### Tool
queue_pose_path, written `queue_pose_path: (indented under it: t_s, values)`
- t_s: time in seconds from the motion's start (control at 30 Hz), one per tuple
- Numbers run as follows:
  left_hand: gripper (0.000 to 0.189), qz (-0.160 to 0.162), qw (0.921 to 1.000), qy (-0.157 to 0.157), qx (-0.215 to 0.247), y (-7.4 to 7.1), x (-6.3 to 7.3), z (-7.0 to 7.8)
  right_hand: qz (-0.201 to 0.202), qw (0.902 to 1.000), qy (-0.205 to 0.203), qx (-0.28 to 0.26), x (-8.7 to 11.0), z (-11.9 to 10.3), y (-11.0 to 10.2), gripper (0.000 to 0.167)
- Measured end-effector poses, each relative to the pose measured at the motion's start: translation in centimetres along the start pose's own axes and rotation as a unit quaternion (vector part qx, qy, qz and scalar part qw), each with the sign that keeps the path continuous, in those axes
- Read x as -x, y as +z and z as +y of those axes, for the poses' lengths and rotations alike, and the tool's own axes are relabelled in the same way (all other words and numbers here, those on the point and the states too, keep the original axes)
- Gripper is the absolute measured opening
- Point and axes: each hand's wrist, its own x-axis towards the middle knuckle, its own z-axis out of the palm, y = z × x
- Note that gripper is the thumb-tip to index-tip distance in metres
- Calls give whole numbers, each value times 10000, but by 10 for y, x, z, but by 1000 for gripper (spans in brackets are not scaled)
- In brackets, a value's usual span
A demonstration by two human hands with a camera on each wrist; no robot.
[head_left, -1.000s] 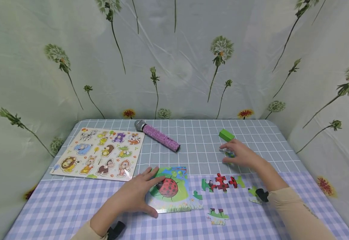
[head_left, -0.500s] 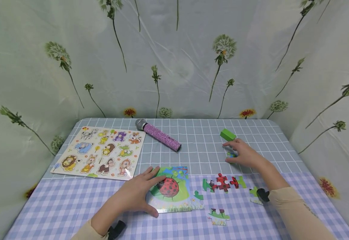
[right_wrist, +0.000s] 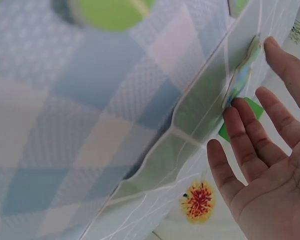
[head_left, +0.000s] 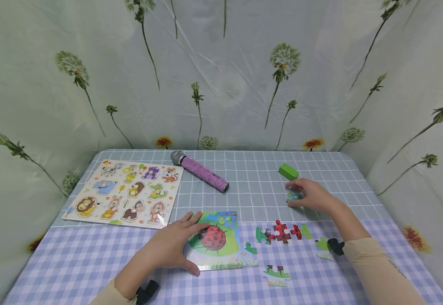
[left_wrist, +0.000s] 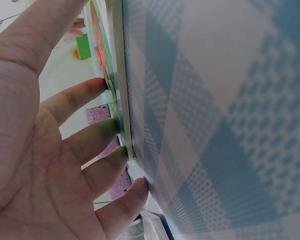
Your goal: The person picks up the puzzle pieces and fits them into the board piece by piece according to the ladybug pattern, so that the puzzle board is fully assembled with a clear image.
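My left hand (head_left: 173, 243), fingers spread, rests on the left side of a ladybug jigsaw board (head_left: 229, 254). In the left wrist view its fingertips (left_wrist: 102, 85) lie along the board's edge. On the grey tiled cloth, my right hand (head_left: 311, 195) holds a small blue-green puzzle piece (head_left: 292, 196) across its edges, between thumb and fingers. That piece looks slightly tilted in the right wrist view, with fingertips (right_wrist: 229, 111) at its lower end. A green puzzle piece (head_left: 250, 254) adjoins the board's right edge. Part of the ladybug picture is under my left fingers.
Loose red and green pieces (head_left: 281, 232) lie right of the board, another piece (head_left: 276, 276) nearer me. One more piece (head_left: 323, 249) is beside the right wrist. A green block (head_left: 288, 171), a purple microphone (head_left: 205, 174) and an animal peg puzzle (head_left: 122, 190) stand farther back.
My right hand has shifted slightly right and its thumb and fingers have drawn in around the blue-green piece, which shows more now. The left hand has not moved.
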Motion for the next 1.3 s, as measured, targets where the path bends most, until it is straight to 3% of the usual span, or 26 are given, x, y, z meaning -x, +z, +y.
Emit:
queue_pose_path:
  t_s: [0.63, 1.0, 1.3]
  values:
    - [117, -28, 9999, -147, 75, 1, 0, 0, -368, 9993, 52, -32, 7, 2, -8, 54]
    - [117, 8, 9999, -103, 44, 1, 1, 0, -172, 9997, -58, 163, 8, 4, -6, 45]
    - [117, -21, 9999, -130, 27, 2, 0, -1, -182, 9996, 164, 108, 8, 3, -5, 43]
